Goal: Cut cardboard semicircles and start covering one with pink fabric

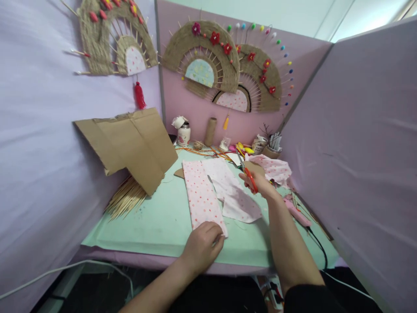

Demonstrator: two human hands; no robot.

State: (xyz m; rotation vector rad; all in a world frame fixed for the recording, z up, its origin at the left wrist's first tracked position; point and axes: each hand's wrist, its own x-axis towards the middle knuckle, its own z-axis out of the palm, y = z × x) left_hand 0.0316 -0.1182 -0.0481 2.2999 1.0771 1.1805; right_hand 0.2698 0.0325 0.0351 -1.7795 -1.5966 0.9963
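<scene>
My right hand (pixel 257 182) is raised over the right of the table, closed round scissors (pixel 250 177) with orange handles; their blades point away from me. A pale pink cloth strip with red dots (pixel 202 193) lies lengthwise in the middle. At its near end, my left hand (pixel 206 243) is closed on the edge, fingers curled. Beside the strip, to its right, is a paler cloth piece with an uneven outline (pixel 239 204), its underside apparently up. A small bit of cardboard (pixel 179 173) shows from under the strip's left side.
Bent cardboard (pixel 137 145) leans at left over thin wooden sticks (pixel 125 200). More dotted cloth (pixel 272 167) is bunched at right, near a pink glue gun (pixel 298 211) with a black cord. A jar (pixel 184 134) and twine roll (pixel 211 131) stand behind. Fan-shaped twine decorations (pixel 205 41) hang on the partitions.
</scene>
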